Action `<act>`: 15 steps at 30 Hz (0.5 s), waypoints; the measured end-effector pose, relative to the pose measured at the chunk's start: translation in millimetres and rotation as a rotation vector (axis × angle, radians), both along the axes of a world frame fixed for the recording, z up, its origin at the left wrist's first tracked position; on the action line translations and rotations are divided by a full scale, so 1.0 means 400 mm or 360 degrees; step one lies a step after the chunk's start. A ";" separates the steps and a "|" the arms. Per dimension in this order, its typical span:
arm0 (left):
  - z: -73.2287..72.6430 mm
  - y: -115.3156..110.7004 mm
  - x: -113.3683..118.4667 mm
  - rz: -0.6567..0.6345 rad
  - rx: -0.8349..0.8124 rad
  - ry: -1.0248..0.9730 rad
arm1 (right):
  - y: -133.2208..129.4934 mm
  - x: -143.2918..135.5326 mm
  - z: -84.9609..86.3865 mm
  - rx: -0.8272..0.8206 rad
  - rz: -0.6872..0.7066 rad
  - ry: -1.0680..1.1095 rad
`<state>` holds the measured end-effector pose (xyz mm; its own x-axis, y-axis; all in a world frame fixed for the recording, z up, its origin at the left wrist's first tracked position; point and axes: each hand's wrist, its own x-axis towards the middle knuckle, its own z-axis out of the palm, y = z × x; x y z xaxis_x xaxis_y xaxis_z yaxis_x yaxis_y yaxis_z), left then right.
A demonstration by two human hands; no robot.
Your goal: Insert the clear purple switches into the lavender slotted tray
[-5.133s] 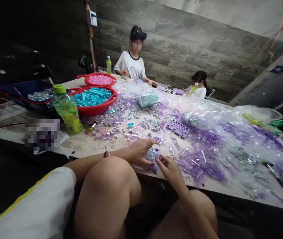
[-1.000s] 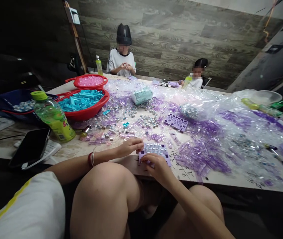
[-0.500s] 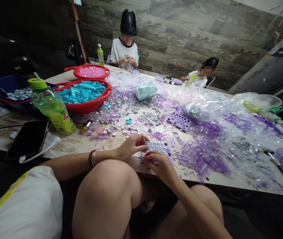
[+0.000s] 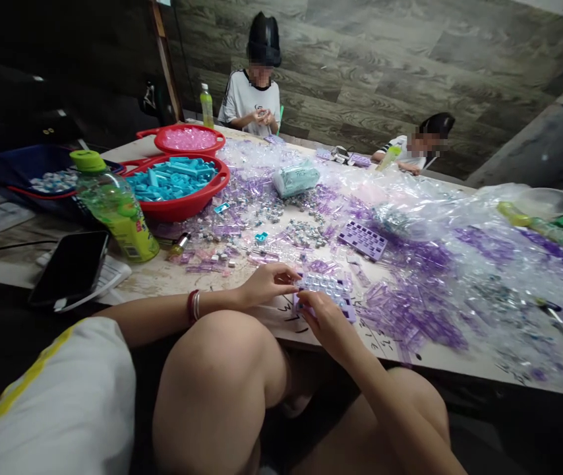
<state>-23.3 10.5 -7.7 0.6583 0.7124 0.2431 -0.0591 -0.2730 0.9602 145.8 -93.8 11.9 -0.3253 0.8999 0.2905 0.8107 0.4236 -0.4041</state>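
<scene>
On our whitish wooden table [image 4: 163,282], near its edge, lies a rectangular pale-purple plastic frame [image 4: 331,285] with clear pieces. Our left hand [image 4: 272,285] curves fingers beside it, our right hand [image 4: 328,323] bends over it; whether either grips, we cannot tell.

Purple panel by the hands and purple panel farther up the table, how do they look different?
The near panel has shiny clear pieces across much of it; the far panel shows rows of dark slots. The left hand and right hand are at the near panel, while no hand touches the far panel. Both are purple with dark openings.
</scene>
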 end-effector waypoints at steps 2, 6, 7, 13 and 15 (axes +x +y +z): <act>-0.001 0.000 0.000 -0.0012 -0.0033 -0.0018 | 0.000 -0.001 -0.001 -0.0009 0.0012 -0.0015; -0.005 0.003 0.002 -0.0009 -0.0095 -0.0066 | 0.002 -0.002 -0.008 0.0018 -0.0015 -0.0024; -0.006 0.005 0.002 -0.0006 -0.0101 -0.0071 | 0.004 0.001 -0.012 0.0028 -0.0027 -0.0021; -0.003 0.010 -0.002 0.0017 -0.0019 -0.0028 | -0.009 0.002 0.005 0.0288 -0.0064 0.0018; -0.001 0.013 -0.004 0.0031 0.0020 -0.0033 | -0.033 -0.028 0.036 0.0429 -0.0014 0.0165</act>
